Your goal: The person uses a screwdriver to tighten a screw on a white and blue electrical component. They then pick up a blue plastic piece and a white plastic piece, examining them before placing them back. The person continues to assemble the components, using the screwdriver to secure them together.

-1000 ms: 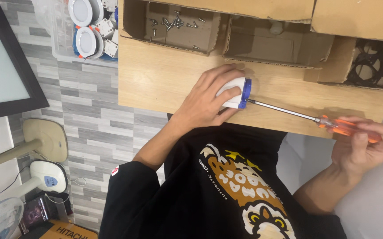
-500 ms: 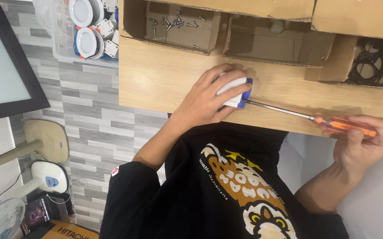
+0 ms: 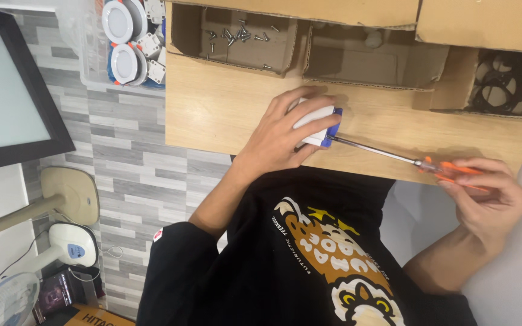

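- I am seeing the left hand [image 3: 285,136] gripping a white and blue fixture [image 3: 316,125] on the wooden tabletop [image 3: 213,111].
- The right hand [image 3: 487,196], at 4 o'clock of it, is pinching an orange-handled screwdriver [image 3: 406,160], tip touching the fixture.

Workbench [image 3: 225,115] is pale, matt wood, pretty smooth. The boxes [image 3: 249,36] at the back are plain brown cardboard with small metal screws [image 3: 237,35] inside. The screwdriver [image 3: 406,160] has a shiny steel shaft and a glossy orange handle, probably plastic. The white-and-blue part [image 3: 318,121] looks like smooth plastic.
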